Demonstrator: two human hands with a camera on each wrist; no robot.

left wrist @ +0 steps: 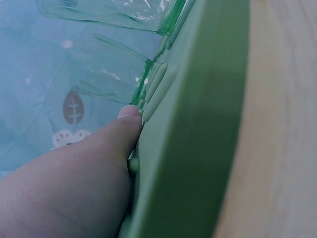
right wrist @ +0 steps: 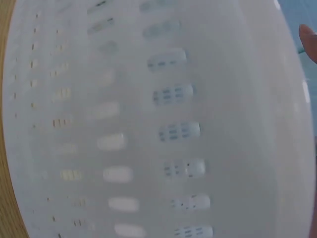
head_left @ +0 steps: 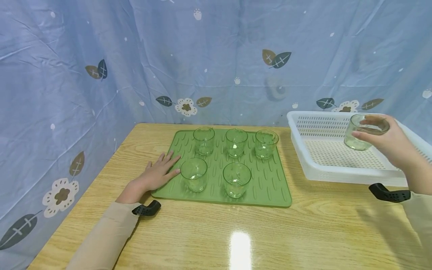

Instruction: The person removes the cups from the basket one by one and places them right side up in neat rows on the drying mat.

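At the right, my right hand point(head_left: 396, 144) grips a clear drinking glass point(head_left: 356, 139) by its upper part, thumb on the near side, over the white plastic basket point(head_left: 351, 174). In the right wrist view the basket's slotted wall point(right wrist: 247, 124) fills most of the picture, with just a bit of the thumb point(right wrist: 308, 42) at the edge. My left hand point(head_left: 156, 175) lies with fingers spread on the left edge of a green ribbed mat point(head_left: 266, 193). Its thumb point(left wrist: 119, 129) reaches close to the front left glass point(head_left: 194, 176). Several like glasses stand upright on the mat.
Two glasses are in the mat's front row, including one near the middle point(head_left: 237, 182); three more, such as the back right glass point(head_left: 266, 144), line the rear. A wooden table point(head_left: 189, 232) carries everything. A blue patterned curtain point(head_left: 219, 48) hangs behind and to the left.
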